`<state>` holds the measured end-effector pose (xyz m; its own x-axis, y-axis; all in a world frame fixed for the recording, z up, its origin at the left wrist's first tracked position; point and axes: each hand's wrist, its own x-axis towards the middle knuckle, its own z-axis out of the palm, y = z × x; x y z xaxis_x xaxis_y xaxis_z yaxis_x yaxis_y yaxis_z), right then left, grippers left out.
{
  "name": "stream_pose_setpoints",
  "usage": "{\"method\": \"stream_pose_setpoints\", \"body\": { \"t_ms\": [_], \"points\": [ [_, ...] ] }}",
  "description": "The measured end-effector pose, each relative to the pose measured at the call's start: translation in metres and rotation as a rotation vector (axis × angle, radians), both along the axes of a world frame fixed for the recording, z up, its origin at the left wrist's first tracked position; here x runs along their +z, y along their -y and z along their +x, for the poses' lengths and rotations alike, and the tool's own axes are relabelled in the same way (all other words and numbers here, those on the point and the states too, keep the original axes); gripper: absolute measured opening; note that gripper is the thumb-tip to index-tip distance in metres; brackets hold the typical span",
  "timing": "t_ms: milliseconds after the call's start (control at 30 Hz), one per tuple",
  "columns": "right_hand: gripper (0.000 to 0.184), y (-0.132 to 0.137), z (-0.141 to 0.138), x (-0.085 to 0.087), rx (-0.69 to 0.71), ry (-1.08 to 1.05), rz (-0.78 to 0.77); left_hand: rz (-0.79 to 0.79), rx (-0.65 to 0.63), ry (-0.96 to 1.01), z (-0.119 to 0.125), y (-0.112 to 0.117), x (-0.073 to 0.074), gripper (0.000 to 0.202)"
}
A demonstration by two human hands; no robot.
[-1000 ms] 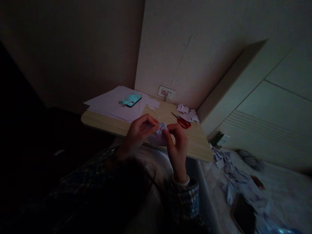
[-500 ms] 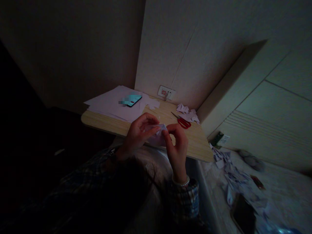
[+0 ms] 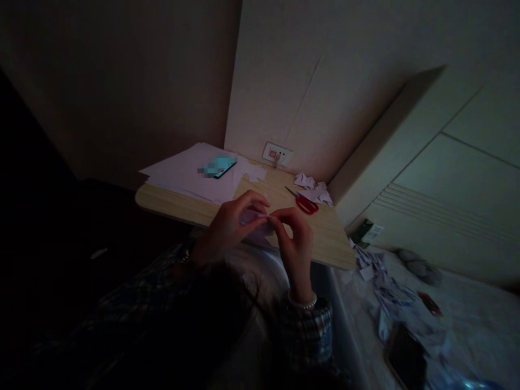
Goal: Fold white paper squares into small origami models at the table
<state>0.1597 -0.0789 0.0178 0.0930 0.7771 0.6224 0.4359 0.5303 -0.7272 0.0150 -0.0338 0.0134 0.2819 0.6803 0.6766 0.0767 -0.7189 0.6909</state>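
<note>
A piece of folded white paper (image 3: 260, 233) is held up over the front edge of the small wooden table (image 3: 182, 207). My left hand (image 3: 233, 219) grips it from the left, with the thumb along its upper fold. From the right, the thumb and index finger of my right hand (image 3: 294, 233) pinch the paper's corner. The fingertips of both hands nearly meet there and cover part of the folds. Beyond my right hand lie red-handled scissors (image 3: 306, 205) and a few folded paper pieces (image 3: 319, 193).
A stack of white paper sheets (image 3: 179, 170) with a lit phone (image 3: 223, 166) on it covers the table's left. A wall socket (image 3: 277, 154) sits behind. On the bed (image 3: 467, 303) at right are many folded papers (image 3: 392, 292) and a dark tablet-like object (image 3: 406, 355).
The paper's pointed top has tipped, so its triangular face no longer shows. My fingertips have come closer together at its corner.
</note>
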Motion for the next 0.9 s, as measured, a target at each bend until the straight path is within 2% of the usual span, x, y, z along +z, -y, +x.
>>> {"method": "stream_pose_setpoints", "body": {
  "t_ms": [100,200,300,367,500,733,900],
  "points": [
    [0.012,0.001,0.0,0.0,-0.033,0.018,0.014,0.025,-0.011,-0.054,-0.002,0.001,0.002,0.022],
    [0.015,0.002,0.001,0.0,-0.084,-0.004,0.034,0.002,0.001,-0.07,-0.001,-0.001,0.002,0.035],
    [0.015,0.001,0.001,-0.001,-0.083,-0.044,0.031,-0.067,0.0,-0.04,-0.001,-0.004,0.001,0.049],
    [0.015,0.001,0.002,-0.002,-0.071,-0.059,0.033,-0.168,-0.046,-0.002,-0.002,-0.005,0.001,0.053],
    [0.014,0.001,0.002,-0.003,-0.072,-0.078,0.027,-0.353,-0.128,0.077,-0.004,-0.005,0.004,0.053],
    [0.014,0.001,0.004,-0.003,-0.06,-0.078,0.006,-0.324,-0.094,0.071,-0.003,-0.002,0.007,0.055],
    [0.013,0.001,0.004,-0.003,-0.045,-0.058,0.021,-0.371,-0.121,0.088,-0.005,0.0,0.011,0.048]
  ]
}}
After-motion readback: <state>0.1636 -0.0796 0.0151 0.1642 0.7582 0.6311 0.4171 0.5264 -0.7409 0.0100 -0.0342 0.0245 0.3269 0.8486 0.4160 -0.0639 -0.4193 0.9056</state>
